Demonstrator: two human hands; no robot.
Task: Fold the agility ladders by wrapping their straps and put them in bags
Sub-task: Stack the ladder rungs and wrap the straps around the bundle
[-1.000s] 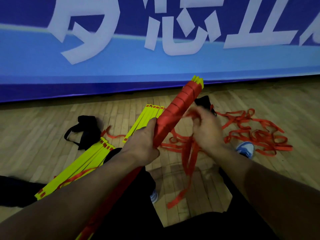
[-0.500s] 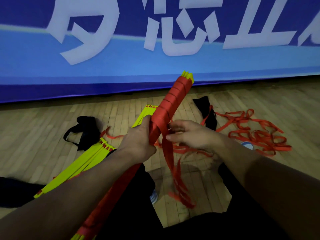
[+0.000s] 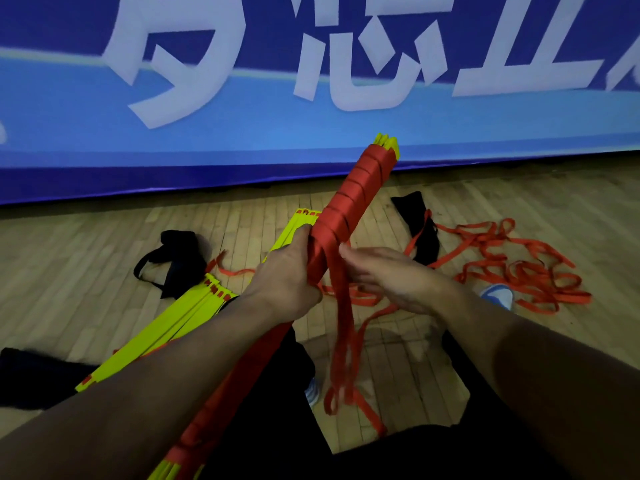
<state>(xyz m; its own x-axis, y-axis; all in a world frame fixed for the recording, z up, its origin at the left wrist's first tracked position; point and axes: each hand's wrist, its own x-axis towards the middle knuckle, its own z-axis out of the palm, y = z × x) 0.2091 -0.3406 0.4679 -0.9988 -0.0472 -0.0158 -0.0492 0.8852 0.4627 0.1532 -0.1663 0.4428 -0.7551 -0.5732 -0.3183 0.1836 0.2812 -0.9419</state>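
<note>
My left hand (image 3: pixel 289 275) grips a bundle of yellow ladder rungs (image 3: pixel 360 188) wound in red strap, held slanting up to the right, its yellow ends showing at the top. My right hand (image 3: pixel 384 275) is beside the bundle, its fingers against the loose red strap (image 3: pixel 341 323) that hangs from the wrap down toward my lap. Whether the fingers pinch the strap is not clear. A second stack of yellow rungs (image 3: pixel 180 317) lies on the floor to the left. More red strap (image 3: pixel 512 268) is tangled on the floor at right.
A black bag (image 3: pixel 176 254) lies on the wooden floor left of centre, another black bag (image 3: pixel 415 223) behind my right hand. A blue banner with white characters (image 3: pixel 311 98) closes off the far side. My dark trousers and a blue-white shoe (image 3: pixel 495 294) are below.
The bundle tipped slightly left. My right hand came down from the wrap to beside the bundle, and the loose strap now hangs straighter below it.
</note>
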